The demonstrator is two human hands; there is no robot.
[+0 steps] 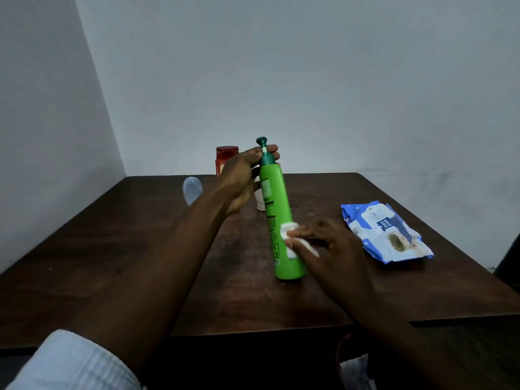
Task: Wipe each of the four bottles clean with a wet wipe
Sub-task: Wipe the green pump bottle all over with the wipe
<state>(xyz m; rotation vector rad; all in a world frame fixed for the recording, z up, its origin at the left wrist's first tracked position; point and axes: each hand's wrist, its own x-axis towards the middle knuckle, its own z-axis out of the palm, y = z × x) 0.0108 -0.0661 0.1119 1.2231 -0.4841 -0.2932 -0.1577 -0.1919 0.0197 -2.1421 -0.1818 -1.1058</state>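
Pale walls met behind the dark surface [140,263] filling the lower frame. At centre the tall green bottle [277,209] leaned, its base apparently resting on the surface. Your left hand [242,178] gripped its collar under the pump. Your right hand [329,246] pinched the wet wipe [289,230] against its lower side. It looked light, stiff and probably slick when wet, so the collar seemed the surest hold.

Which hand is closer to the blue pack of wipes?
Right. The right hand is just beside the pack; the left hand is farther, gripping the green bottle near its top.
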